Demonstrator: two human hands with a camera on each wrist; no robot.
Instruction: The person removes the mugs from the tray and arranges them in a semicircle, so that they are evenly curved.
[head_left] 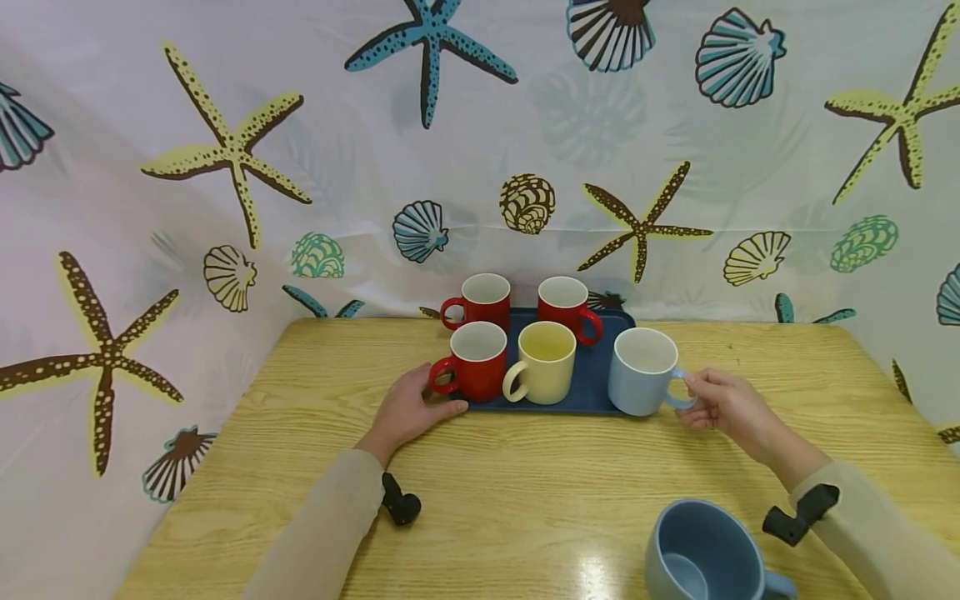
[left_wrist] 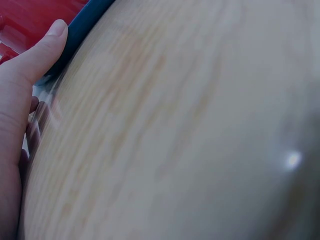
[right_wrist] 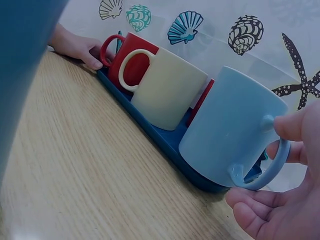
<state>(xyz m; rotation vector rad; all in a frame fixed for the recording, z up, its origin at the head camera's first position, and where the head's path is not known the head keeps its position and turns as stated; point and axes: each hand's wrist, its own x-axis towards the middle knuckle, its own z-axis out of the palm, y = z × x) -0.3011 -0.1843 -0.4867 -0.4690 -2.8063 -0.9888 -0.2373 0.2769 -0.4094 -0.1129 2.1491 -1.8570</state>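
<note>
Blue-grey mug (head_left: 701, 546) nearest; your right hand (head_left: 731, 412) pinches light-blue mug (head_left: 639, 379) by rightward handle (right_wrist: 274, 170) at tray's (head_left: 595, 375) near-right corner; your left hand (head_left: 408, 412) touches near-left.

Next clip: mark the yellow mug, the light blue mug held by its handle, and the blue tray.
Yellow mug (head_left: 550, 373): head view, front of its body.
Light blue mug (right_wrist: 230, 127): right wrist view, side of its body.
Blue tray (head_left: 593, 379): head view, bare floor between those mugs.
</note>
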